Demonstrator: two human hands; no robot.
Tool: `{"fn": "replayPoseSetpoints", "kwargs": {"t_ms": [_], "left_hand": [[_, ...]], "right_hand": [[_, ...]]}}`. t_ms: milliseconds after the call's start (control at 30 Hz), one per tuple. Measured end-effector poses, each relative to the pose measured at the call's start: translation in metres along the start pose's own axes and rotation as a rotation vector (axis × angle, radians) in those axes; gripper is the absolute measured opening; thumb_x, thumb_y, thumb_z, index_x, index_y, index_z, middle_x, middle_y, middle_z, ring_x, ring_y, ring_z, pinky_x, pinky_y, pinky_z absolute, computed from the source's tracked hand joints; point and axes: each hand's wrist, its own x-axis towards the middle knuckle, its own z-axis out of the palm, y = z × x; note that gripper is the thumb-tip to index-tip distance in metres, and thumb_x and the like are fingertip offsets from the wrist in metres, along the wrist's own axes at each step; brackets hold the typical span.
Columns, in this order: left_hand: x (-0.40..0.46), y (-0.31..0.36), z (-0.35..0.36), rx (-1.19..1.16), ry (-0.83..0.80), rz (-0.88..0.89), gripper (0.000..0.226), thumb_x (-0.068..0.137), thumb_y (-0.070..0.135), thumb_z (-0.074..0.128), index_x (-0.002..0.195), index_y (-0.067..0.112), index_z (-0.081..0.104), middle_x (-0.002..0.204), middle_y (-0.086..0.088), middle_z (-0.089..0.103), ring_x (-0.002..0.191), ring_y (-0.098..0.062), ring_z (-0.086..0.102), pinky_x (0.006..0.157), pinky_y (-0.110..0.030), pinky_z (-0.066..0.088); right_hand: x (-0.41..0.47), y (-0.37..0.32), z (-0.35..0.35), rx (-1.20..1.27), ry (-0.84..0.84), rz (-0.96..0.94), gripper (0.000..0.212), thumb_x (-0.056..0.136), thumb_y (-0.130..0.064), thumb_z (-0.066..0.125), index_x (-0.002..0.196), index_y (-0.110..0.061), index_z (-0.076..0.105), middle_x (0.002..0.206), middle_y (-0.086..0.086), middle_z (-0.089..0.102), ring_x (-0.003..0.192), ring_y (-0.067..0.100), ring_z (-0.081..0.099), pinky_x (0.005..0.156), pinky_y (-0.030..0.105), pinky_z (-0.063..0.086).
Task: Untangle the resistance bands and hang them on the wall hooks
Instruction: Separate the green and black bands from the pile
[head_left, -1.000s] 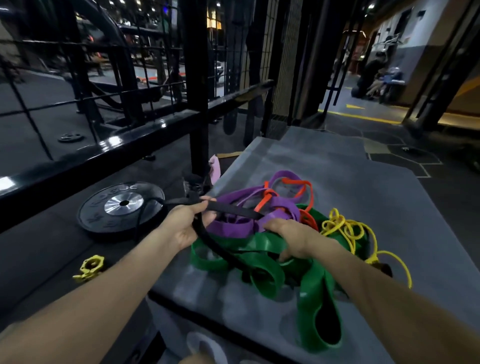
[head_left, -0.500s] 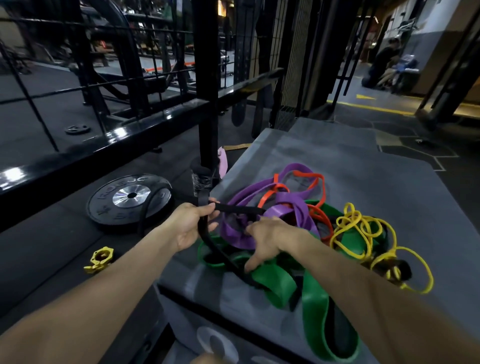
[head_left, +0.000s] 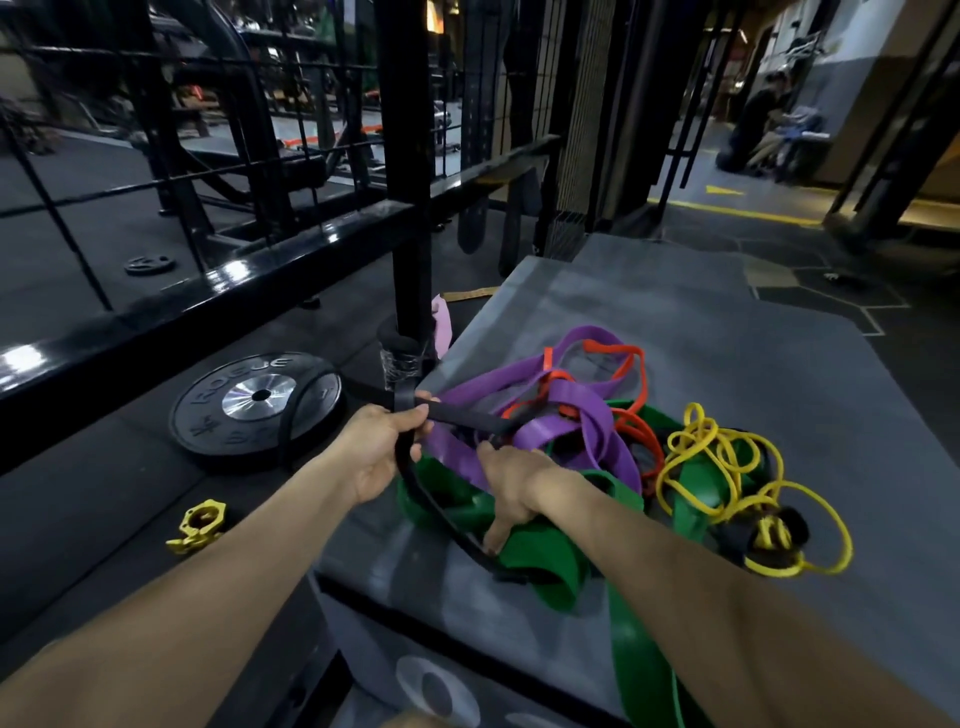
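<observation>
The tangled bands lie in one heap on the grey padded box (head_left: 675, 332), near its left and near edges. The left hand (head_left: 376, 452) is at the left side of the heap and its fingers are curled around the black band (head_left: 467, 418), with the thumb closing on top. From this grip the black band runs in two directions: one straight part goes to the right and a little far, into the knot under the purple band (head_left: 571, 415), and the other part curves down near the person, over the green band (head_left: 545, 551), until it goes under the right hand (head_left: 511, 486). So the long axis of the free part is left to right, and the stuck end is on the right of the left fingers.

The right hand rests on top of the heap with fingers bent loosely downward on the green and purple loops. If it pinches a band or only presses, I cannot tell.

I judge this hand is nearer to the knot, so it should hold the heap down while the left pulls leftward. The orange band (head_left: 631, 384) and yellow band (head_left: 727, 467) lie farther right, apart from both hands. No wall hooks are visible here.
</observation>
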Motion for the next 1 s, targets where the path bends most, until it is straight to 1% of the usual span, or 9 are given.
{"fn": "replayPoseSetpoints", "kwargs": {"t_ms": [100, 200, 367, 500, 567, 667, 800, 900, 1000], "left_hand": [[-0.001, -0.003, 0.004, 0.012, 0.043, 0.005, 0.022, 0.092, 0.0, 0.049, 0.081, 0.011, 0.064, 0.049, 0.007, 0.058, 0.042, 0.001, 0.052, 0.034, -0.012, 0.032], [-0.001, -0.005, 0.008, 0.015, 0.099, 0.019, 0.022, 0.092, 0.0, 0.05, 0.077, 0.012, 0.06, 0.046, 0.008, 0.056, 0.042, 0.0, 0.051, 0.032, -0.012, 0.031], [0.0, -0.01, 0.009, 0.104, 0.13, 0.042, 0.018, 0.092, 0.004, 0.052, 0.082, 0.017, 0.058, 0.069, 0.003, 0.051, 0.06, -0.008, 0.043, 0.032, -0.011, 0.031], [0.004, -0.009, 0.023, 0.105, 0.127, 0.06, 0.01, 0.093, 0.007, 0.053, 0.094, 0.014, 0.06, 0.073, 0.003, 0.055, 0.054, -0.006, 0.044, 0.032, -0.012, 0.03], [0.008, -0.006, 0.031, 0.082, 0.129, 0.06, 0.011, 0.093, 0.009, 0.052, 0.099, 0.009, 0.062, 0.079, 0.004, 0.06, 0.054, -0.005, 0.044, 0.033, -0.012, 0.031], [0.014, -0.002, 0.046, 0.05, 0.115, 0.073, 0.012, 0.094, 0.01, 0.051, 0.097, 0.008, 0.062, 0.08, 0.004, 0.06, 0.06, -0.007, 0.041, 0.033, -0.012, 0.032], [0.021, 0.003, 0.071, 0.023, 0.094, 0.097, 0.012, 0.094, 0.009, 0.052, 0.086, 0.01, 0.062, 0.072, 0.003, 0.056, 0.054, -0.006, 0.043, 0.032, -0.012, 0.03], [0.031, 0.011, 0.088, 0.018, 0.105, 0.115, 0.016, 0.094, 0.009, 0.052, 0.079, 0.01, 0.059, 0.068, 0.0, 0.049, 0.035, 0.001, 0.044, 0.031, -0.01, 0.028], [0.043, 0.017, 0.104, 0.053, 0.148, 0.121, 0.016, 0.094, 0.01, 0.052, 0.08, 0.007, 0.059, 0.057, 0.0, 0.047, 0.035, -0.005, 0.042, 0.03, -0.011, 0.027]], "right_hand": [[-0.004, 0.005, 0.003, 0.007, 0.053, -0.037, 0.086, 0.063, -0.041, 0.083, 0.13, -0.005, 0.042, 0.133, 0.011, 0.052, 0.123, 0.029, 0.048, 0.099, 0.034, 0.038], [-0.009, 0.012, -0.001, 0.004, 0.183, -0.05, 0.077, 0.067, -0.04, 0.079, 0.133, -0.015, 0.046, 0.135, 0.008, 0.052, 0.127, 0.026, 0.047, 0.102, 0.033, 0.035], [-0.027, 0.054, -0.006, 0.056, 0.354, 0.008, 0.061, 0.075, -0.039, 0.072, 0.13, -0.025, 0.051, 0.133, 0.005, 0.055, 0.123, 0.026, 0.05, 0.099, 0.035, 0.039], [-0.042, 0.091, -0.018, 0.307, 0.545, 0.077, 0.033, 0.075, -0.031, 0.074, 0.102, -0.017, 0.063, 0.109, 0.01, 0.065, 0.106, 0.029, 0.058, 0.086, 0.035, 0.046], [-0.051, 0.103, -0.028, 0.431, 0.677, 0.081, 0.019, 0.075, -0.023, 0.074, 0.087, -0.015, 0.062, 0.096, 0.009, 0.066, 0.096, 0.028, 0.06, 0.077, 0.032, 0.043], [-0.07, 0.115, -0.051, 0.605, 0.887, 0.09, 0.015, 0.075, -0.011, 0.073, 0.081, -0.008, 0.059, 0.066, -0.001, 0.053, 0.074, 0.02, 0.05, 0.059, 0.025, 0.026], [-0.088, 0.151, -0.08, 0.764, 1.114, 0.244, 0.022, 0.078, 0.002, 0.061, 0.065, -0.01, 0.047, 0.058, 0.001, 0.042, 0.068, 0.021, 0.045, 0.05, 0.029, 0.023], [-0.095, 0.194, -0.084, 0.872, 1.228, 0.393, 0.007, 0.077, 0.003, 0.054, 0.077, -0.004, 0.053, 0.068, 0.01, 0.052, 0.077, 0.033, 0.057, 0.064, 0.035, 0.048], [-0.108, 0.228, -0.068, 0.965, 1.323, 0.553, 0.024, 0.075, 0.004, 0.049, 0.093, -0.006, 0.061, 0.09, 0.021, 0.062, 0.093, 0.039, 0.06, 0.078, 0.041, 0.049]]}}
